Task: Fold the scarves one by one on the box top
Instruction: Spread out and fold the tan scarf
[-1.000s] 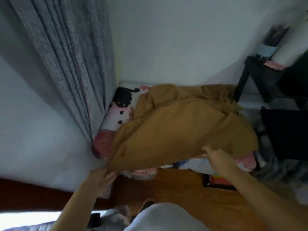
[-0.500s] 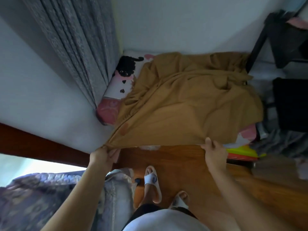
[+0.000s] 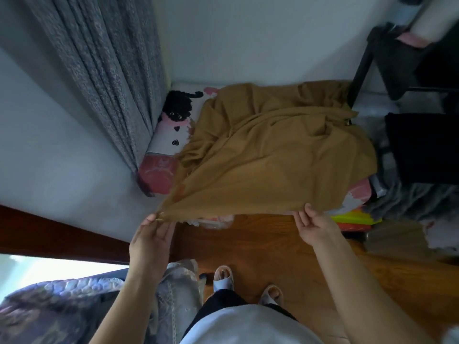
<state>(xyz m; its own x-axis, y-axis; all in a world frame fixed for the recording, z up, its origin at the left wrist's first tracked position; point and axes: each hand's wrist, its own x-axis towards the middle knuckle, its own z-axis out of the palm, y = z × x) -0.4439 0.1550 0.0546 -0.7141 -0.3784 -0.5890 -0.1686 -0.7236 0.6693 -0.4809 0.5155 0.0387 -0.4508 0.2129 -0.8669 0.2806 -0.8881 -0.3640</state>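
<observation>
Mustard cloth pinched at its near-left corner between my left hand's (image 3: 151,234) thumb and fingertips (image 3: 159,219), grip narrow; my right hand (image 3: 314,225) holds the near hem further right, thumb on top, fingers tucked under the edge so I can't see exactly how tight they close. Between the two hands the hem is pulled into a fairly straight line, lifted off the front of the box. The scarf (image 3: 273,155) beyond that lies spread over the box top (image 3: 171,130), which has a cat print and pink ends, jammed in the corner by the grey curtain (image 3: 99,70). Far end is bunched and wrinkled against the wall, right side drapes over the edge toward the black rack (image 3: 360,63). Status, my read: spreading stage only, no clean fold made yet. Left: flatten, fold this one, then the rest; I can't make out any other scarves from here. Wood floor (image 3: 260,242) and my slippers (image 3: 223,276) below.
</observation>
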